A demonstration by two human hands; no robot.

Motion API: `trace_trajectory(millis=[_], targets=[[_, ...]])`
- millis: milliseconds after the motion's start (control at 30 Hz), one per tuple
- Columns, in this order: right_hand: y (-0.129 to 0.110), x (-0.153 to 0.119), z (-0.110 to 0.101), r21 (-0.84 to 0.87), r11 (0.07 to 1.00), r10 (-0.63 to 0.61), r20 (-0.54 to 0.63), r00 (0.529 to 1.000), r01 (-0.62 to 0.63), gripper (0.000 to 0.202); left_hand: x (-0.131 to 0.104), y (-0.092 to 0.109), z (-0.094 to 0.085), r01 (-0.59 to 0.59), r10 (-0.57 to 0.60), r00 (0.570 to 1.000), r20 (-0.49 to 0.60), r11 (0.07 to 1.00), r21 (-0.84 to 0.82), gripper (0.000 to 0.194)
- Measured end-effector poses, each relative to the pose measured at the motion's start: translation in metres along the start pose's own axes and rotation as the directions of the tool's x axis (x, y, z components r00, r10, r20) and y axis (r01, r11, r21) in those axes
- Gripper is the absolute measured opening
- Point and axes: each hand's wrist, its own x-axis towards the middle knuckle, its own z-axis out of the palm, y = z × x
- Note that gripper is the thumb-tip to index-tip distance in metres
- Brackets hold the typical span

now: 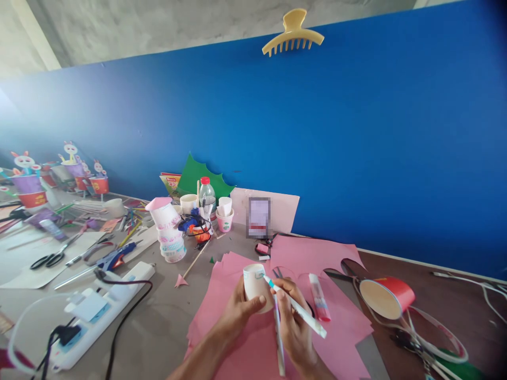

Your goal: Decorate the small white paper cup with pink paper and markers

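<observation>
My left hand [242, 307] is closed round a small white paper cup [255, 287], its thumb across the front. Some teal marks show on the cup's side near the rim. In my right hand [292, 316] is a white marker pen [307, 312] with a teal tip, which points at the cup's upper side and is at or very near it. Below the hands lies a stack of pink paper sheets [229, 279]. Another slim white pen [279, 343] lies on the paper between my wrists. A glue stick [319, 298] with a red end lies right of my right hand.
On the left are a power strip [130, 285], scissors [53, 256] and a blue glue gun [114, 257]. Stacked decorated cups [170, 232] and a bottle [206, 195] stand behind. A red cup [398, 296] lies among cords on the right. A blue partition [356, 132] closes the back.
</observation>
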Motion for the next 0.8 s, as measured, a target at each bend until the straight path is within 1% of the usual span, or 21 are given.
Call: trace_trajectory(millis=[100,167,300,400,467,567,667,800], targets=[[0.000,-0.001,-0.001,-0.012,1.000,-0.012,-0.002,1.000,0.012,0.023,0.000,-0.001,0.000,0.001,-0.001,1.000,0.015,1.000,-0.004,0.052],[0.000,-0.002,-0.002,-0.021,1.000,-0.008,-0.005,1.000,0.008,0.022,0.000,-0.001,-0.001,0.009,-0.008,1.000,0.006,1.000,-0.012,0.053],[0.005,-0.005,-0.002,-0.005,0.998,0.070,-0.025,0.997,-0.070,0.023,0.001,-0.002,-0.001,0.011,-0.011,1.000,-0.014,1.000,-0.004,0.055],[0.011,-0.006,-0.002,0.012,0.992,0.129,-0.087,0.988,-0.128,0.028,0.000,0.000,0.000,-0.004,0.004,1.000,-0.030,1.000,0.000,0.058],[0.016,-0.005,-0.001,0.017,0.987,0.162,-0.121,0.979,-0.161,0.033,0.000,0.003,0.001,-0.004,0.004,1.000,-0.011,1.000,-0.016,0.059],[0.021,-0.005,0.001,0.010,0.979,0.202,-0.155,0.967,-0.202,0.040,-0.001,0.008,0.003,0.001,0.002,0.999,0.044,0.998,-0.056,0.056],[0.019,-0.006,0.003,-0.002,0.983,0.179,-0.155,0.972,-0.181,0.038,-0.002,0.011,0.005,-0.003,0.009,0.999,0.053,0.994,-0.113,0.051],[0.005,-0.006,0.004,-0.030,0.998,0.052,-0.099,0.994,-0.055,0.025,-0.004,0.008,0.004,-0.013,0.020,0.998,0.055,0.992,-0.122,0.047]])
